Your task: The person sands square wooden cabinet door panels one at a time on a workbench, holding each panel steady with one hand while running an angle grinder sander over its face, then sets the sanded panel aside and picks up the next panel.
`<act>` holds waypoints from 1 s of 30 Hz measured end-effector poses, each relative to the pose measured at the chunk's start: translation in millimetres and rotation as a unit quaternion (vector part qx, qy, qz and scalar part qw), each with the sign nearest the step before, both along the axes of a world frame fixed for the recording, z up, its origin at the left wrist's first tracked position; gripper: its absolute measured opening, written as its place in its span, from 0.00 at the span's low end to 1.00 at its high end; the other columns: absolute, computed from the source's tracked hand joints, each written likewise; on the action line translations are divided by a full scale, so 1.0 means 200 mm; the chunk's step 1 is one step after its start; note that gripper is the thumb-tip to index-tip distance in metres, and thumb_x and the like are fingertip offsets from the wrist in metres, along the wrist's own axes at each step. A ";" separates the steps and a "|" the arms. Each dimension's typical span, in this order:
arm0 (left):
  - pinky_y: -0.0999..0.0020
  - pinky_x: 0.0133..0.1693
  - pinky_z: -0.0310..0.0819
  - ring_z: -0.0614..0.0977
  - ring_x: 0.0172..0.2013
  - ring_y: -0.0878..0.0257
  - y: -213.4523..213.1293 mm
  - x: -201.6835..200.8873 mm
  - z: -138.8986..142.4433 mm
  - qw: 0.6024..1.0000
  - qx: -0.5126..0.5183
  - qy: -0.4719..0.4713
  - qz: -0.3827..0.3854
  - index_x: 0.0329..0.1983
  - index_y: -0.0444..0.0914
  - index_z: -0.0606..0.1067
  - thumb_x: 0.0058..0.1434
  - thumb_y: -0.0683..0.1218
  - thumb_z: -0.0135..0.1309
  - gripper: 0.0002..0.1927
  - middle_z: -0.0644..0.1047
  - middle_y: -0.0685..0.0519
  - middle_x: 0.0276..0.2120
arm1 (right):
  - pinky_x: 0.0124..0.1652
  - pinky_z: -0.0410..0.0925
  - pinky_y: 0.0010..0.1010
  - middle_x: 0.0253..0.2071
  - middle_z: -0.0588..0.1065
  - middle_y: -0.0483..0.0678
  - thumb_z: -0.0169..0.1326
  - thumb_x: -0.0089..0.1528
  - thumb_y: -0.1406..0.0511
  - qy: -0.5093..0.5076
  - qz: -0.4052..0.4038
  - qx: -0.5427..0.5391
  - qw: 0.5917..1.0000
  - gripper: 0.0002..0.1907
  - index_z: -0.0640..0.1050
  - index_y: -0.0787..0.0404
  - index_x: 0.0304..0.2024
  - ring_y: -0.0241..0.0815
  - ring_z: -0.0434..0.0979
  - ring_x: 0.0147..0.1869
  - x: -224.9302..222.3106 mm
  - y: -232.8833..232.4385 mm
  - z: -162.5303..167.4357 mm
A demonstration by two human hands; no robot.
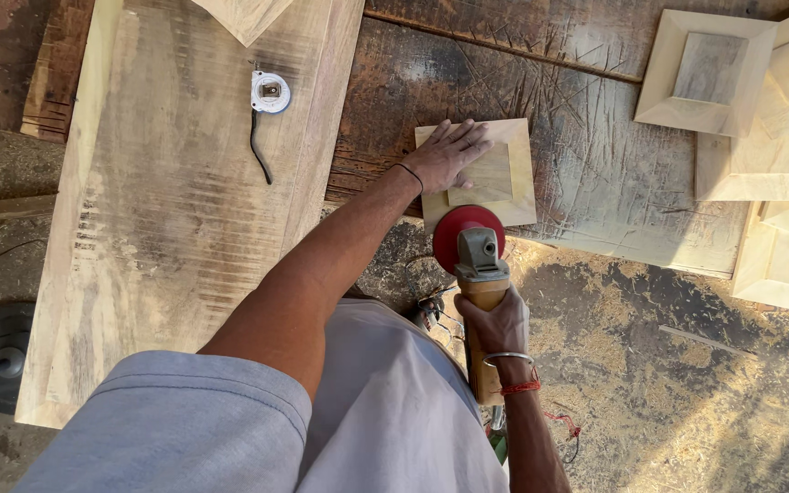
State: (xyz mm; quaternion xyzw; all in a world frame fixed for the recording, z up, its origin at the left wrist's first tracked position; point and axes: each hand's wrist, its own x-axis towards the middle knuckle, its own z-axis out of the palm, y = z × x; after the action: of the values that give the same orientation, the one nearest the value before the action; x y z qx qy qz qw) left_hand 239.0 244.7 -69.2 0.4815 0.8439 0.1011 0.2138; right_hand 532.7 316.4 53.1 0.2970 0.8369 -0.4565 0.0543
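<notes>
My left hand (449, 153) presses flat on the square wood panel (515, 173) while my right hand (495, 321) grips the sander (473, 251) at its near edge.

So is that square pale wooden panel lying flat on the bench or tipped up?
Flat. The square pale wooden panel lies on the dark scarred bench, the left hand spread on it.

At mid-frame the left hand (449, 153) lies flat on a square wooden panel (504, 173) on the dark scarred desk (595, 173). Just below, the right hand (495, 324) grips an angle grinder (478, 274) (red disc at the panel's lower edge). More pale panels (760, 146) sit stacked at the upper right.
</notes>
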 end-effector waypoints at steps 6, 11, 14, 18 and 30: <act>0.50 0.75 0.23 0.35 0.77 0.59 0.01 0.00 0.00 1.000 0.001 -0.007 0.010 0.80 0.53 0.43 0.63 0.65 0.48 0.46 0.37 0.58 0.79 | 0.32 0.78 0.34 0.31 0.82 0.54 0.65 0.48 0.57 -0.001 -0.033 -0.016 0.999 0.25 0.79 0.68 0.41 0.43 0.83 0.29 0.00 0.12 0.03; 0.49 0.75 0.22 0.35 0.77 0.58 0.01 0.00 0.00 1.000 0.008 -0.003 0.004 0.80 0.53 0.44 0.63 0.65 0.48 0.47 0.37 0.57 0.79 | 0.33 0.78 0.35 0.31 0.82 0.54 0.66 0.48 0.56 -0.012 0.024 0.006 1.000 0.27 0.78 0.68 0.42 0.43 0.84 0.30 -0.02 0.00 0.01; 0.49 0.75 0.23 0.35 0.77 0.57 0.01 0.00 -0.01 1.000 0.013 0.003 0.000 0.80 0.52 0.44 0.63 0.66 0.49 0.47 0.37 0.56 0.79 | 0.34 0.78 0.35 0.31 0.82 0.55 0.67 0.47 0.56 -0.017 0.033 0.009 0.999 0.27 0.79 0.68 0.42 0.43 0.84 0.30 -0.03 -0.06 0.01; 0.50 0.75 0.23 0.35 0.77 0.58 0.01 0.00 0.00 1.000 0.002 -0.001 0.009 0.80 0.53 0.44 0.62 0.66 0.49 0.47 0.37 0.58 0.79 | 0.34 0.78 0.35 0.32 0.82 0.55 0.67 0.47 0.55 -0.014 0.000 -0.001 1.000 0.28 0.79 0.69 0.41 0.43 0.84 0.31 -0.03 -0.02 0.04; 0.49 0.75 0.23 0.35 0.77 0.57 0.01 -0.01 0.00 1.000 -0.006 0.010 -0.002 0.80 0.52 0.43 0.64 0.67 0.47 0.47 0.37 0.56 0.79 | 0.33 0.78 0.35 0.32 0.82 0.54 0.66 0.47 0.57 -0.022 0.027 -0.019 0.999 0.26 0.78 0.68 0.42 0.44 0.84 0.31 -0.04 -0.06 0.04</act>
State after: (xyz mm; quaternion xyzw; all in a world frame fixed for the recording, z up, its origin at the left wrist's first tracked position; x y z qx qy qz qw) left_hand 237.2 247.3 -68.9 0.4831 0.8454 0.0905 0.2090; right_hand 525.2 303.4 60.8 0.2836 0.8344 -0.4638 0.0906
